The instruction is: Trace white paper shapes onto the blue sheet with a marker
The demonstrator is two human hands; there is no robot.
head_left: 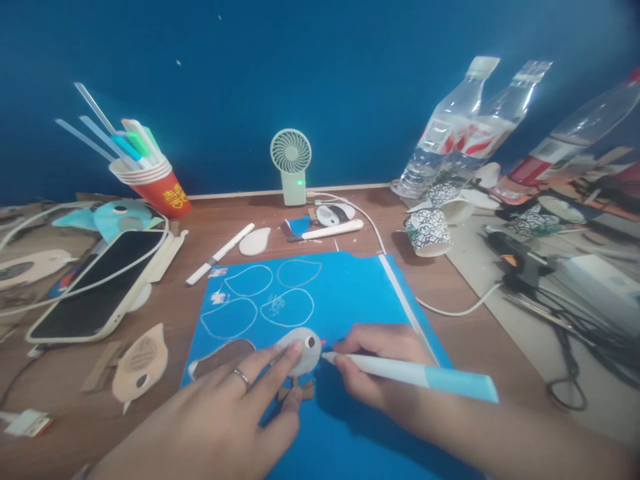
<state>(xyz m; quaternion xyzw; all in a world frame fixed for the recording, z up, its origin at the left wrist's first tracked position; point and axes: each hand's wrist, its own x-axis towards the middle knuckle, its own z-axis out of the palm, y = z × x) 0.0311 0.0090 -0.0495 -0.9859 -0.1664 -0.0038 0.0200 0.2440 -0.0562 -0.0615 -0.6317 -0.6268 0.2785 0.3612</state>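
Note:
A blue sheet [345, 293] lies on the table, with several leaf-like outlines drawn in white on its upper left part. My left hand [225, 413] rests on it with fingers stretched out, pressing down a grey paper bird [309, 360] that has a round eye and a red beak. The fingers cover part of the bird; a brown piece [226, 357] shows beyond them to the left. In my right hand [383, 367] is a white and light-blue marker [425, 375], gripped near its tip. That tip is at the bird's front edge, just below the beak.
A phone [100, 287] and a beige paper bird [141, 363] lie at left. Behind stand a red paper cup [160, 183] of pens and a small fan [291, 163]. Bottles [450, 130], a patterned cup [429, 232], scissors [565, 373] and cables occupy the right.

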